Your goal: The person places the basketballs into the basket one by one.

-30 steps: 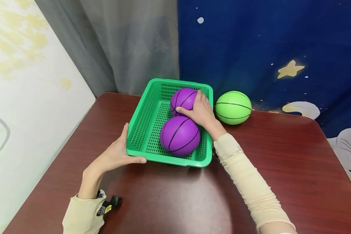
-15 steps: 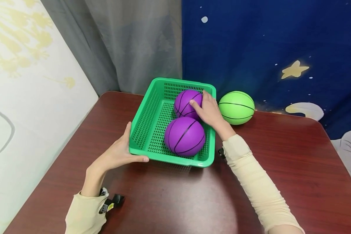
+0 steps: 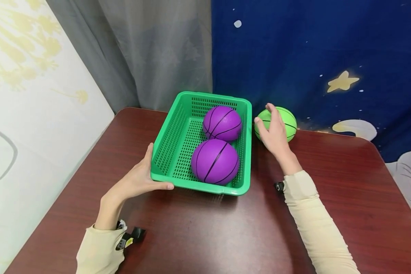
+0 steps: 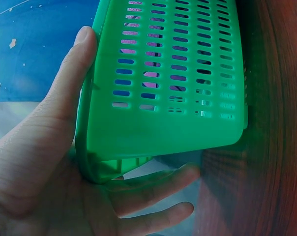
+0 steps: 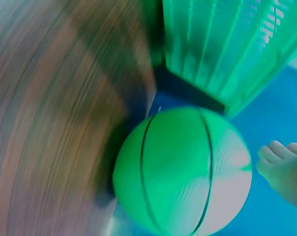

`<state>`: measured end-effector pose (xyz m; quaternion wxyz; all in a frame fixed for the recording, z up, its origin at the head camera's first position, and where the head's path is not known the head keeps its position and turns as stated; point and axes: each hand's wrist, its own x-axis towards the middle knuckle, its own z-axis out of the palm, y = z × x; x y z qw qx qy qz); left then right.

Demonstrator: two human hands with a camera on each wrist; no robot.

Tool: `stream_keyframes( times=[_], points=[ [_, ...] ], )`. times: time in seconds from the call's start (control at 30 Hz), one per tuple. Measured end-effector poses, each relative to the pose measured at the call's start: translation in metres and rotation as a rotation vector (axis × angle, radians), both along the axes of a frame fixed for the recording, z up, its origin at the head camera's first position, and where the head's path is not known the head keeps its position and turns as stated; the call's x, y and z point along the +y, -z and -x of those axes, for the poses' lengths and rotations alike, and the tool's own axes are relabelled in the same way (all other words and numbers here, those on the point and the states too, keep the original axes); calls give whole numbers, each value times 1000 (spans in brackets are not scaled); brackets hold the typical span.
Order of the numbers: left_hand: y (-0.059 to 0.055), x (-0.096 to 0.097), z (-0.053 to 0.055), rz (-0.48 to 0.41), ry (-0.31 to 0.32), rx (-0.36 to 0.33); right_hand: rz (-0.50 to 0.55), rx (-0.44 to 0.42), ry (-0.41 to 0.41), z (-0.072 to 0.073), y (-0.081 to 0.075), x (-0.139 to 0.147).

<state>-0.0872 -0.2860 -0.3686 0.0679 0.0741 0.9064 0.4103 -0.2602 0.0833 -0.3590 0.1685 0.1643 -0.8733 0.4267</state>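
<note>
My left hand [image 3: 137, 182] holds the near-left corner of a green plastic basket [image 3: 198, 186], thumb along the front rim and fingers along the left side. The left wrist view shows that thumb [image 4: 72, 81] against the rim. Inside the basket, toward the right, two purple basketballs sit one behind the other: the rear ball [image 3: 222, 122] and the front ball [image 3: 215, 161]. Right of the basket, my right hand [image 3: 276, 133] hovers over a light green basketball [image 3: 290, 123], fingers loosely extended, holding nothing. The right wrist view shows the green ball's side, with the hand's fingertips apart from it.
A reddish-brown table [image 3: 191, 236] bears everything. A grey curtain [image 3: 168, 49] and a blue starry curtain [image 3: 287, 57] hang just behind its far edge. On the left stands a white patterned wall [image 3: 37, 125].
My right hand has let go of the rear purple basketball and moved right, out of the basket, to above the green ball. My left hand keeps its hold on the basket.
</note>
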Motion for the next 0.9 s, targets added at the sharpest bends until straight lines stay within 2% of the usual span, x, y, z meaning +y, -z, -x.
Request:
stream_keyframes(
  times=[0.13, 0.3, 0.47, 0.63, 0.9],
  points=[
    [0, 0, 0, 11, -2, -3, 16, 74, 113, 3, 2, 17],
    [0, 0, 0, 9, -1, 1, -36, 59, 213, 8, 7, 36],
    [-1, 0, -1, 4, 0, -8, -144, -22, 235, 21, 27, 48],
    [-1, 0, -2, 9, -7, -19, -137, -128, 248, 28, 43, 49],
    [0, -1, -1, -10, 1, -1, -130, -78, 283, 24, 51, 46]
  ],
)
